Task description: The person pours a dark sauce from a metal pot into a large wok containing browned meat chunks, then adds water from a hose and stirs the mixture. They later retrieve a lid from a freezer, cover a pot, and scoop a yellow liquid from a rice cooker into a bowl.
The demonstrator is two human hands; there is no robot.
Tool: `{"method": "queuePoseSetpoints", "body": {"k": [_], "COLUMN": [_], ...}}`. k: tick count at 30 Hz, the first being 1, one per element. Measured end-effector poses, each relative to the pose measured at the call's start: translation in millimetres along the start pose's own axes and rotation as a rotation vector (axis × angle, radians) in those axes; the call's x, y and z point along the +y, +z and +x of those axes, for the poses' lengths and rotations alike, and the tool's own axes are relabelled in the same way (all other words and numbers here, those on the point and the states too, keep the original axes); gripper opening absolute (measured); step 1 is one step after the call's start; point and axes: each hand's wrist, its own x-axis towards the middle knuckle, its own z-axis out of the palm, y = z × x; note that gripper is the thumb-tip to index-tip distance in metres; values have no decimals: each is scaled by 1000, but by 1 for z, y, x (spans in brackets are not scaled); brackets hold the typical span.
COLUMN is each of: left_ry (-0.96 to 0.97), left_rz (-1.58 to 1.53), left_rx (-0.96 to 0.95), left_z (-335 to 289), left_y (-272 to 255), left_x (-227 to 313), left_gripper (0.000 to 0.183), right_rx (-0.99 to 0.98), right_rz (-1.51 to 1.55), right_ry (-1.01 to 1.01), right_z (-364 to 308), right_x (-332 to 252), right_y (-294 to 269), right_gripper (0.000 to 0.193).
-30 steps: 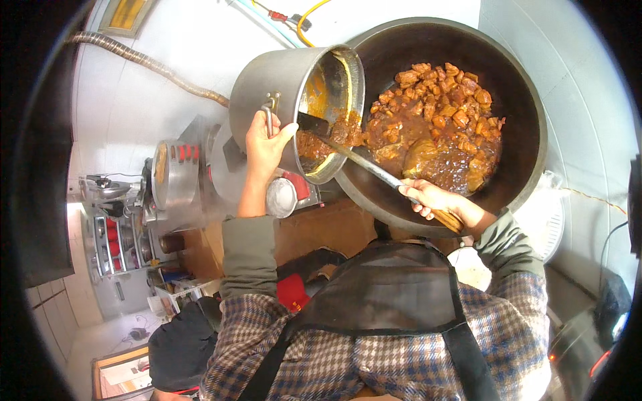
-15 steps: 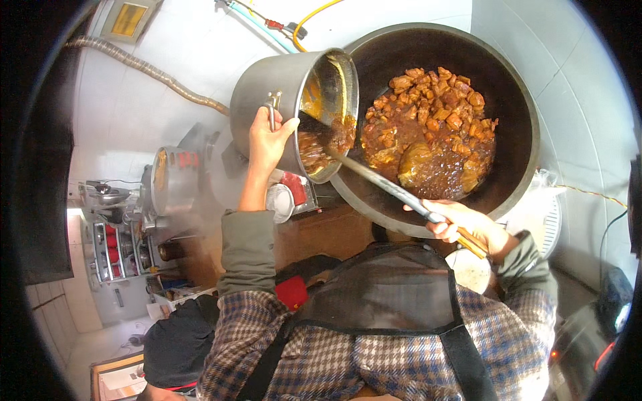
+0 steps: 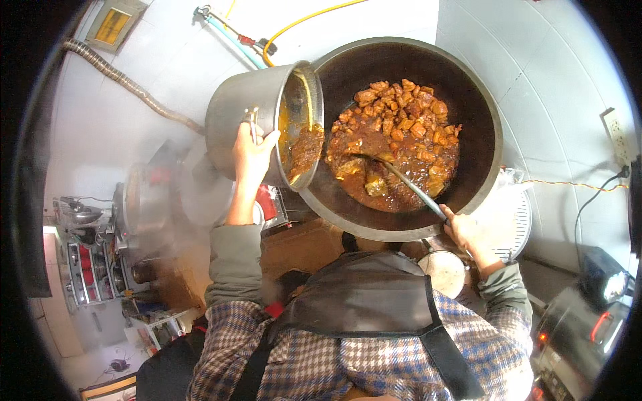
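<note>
My left hand (image 3: 251, 159) is closed round the side handle of a deep metal stock pot (image 3: 227, 110). The pot lies tipped on its side, its mouth facing right over the rim of a big dark wok (image 3: 493, 127). Brown, oily sauce (image 3: 307, 150) clings inside the pot's mouth. Chunks of braised meat (image 3: 401, 120) lie in brown sauce in the wok. My right hand (image 3: 467, 234) grips a long-handled spatula (image 3: 420, 192) near the handle's end. The spatula's head is partly sunk in the sauce at the wok's middle, so its full shape is hidden.
A round, pale-topped container (image 3: 444, 273) stands below the wok's near rim. Steam drifts over large pots (image 3: 144, 200) at the left. A yellow hose (image 3: 301, 21) runs along the back wall. At the right are a wall socket (image 3: 616, 137) and a metal appliance (image 3: 578, 334).
The spatula has moved from inside the pot's mouth into the wok's sauce, with my right hand still on it. My left hand keeps the pot tipped. The whole view has shifted somewhat.
</note>
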Motion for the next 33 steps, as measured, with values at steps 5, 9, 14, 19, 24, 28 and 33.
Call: {"method": "queuePoseSetpoints", "body": {"k": [5, 9, 14, 19, 24, 28, 33], "left_ry": [59, 69, 26, 41, 111, 37, 88], "left_rz": [-92, -104, -103, -156, -115, -106, -74], "left_rx": [25, 36, 38, 72, 132, 70, 57], "left_z": [-5, -11, -17, -24, -24, -25, -23], "left_y": [0, 2, 0, 3, 11, 13, 24], "left_x": [-15, -19, -18, -22, -16, -8, 2], "left_gripper": [36, 37, 38, 38, 37, 37, 36], "right_rx": [172, 348, 265, 171, 29, -18, -319], "right_rz": [93, 138, -135, -25, 169, 290, 553], "right_ry": [-63, -196, -161, -258, -364, -490, -329], "right_z": [-12, 40, 125, 139, 132, 118, 73], "right_x": [-13, -49, -68, -44, -24, -20, -27], "right_y": [-22, -27, -41, -24, 6, 13, -4], "right_gripper": [67, 60, 59, 59, 61, 63, 66]}}
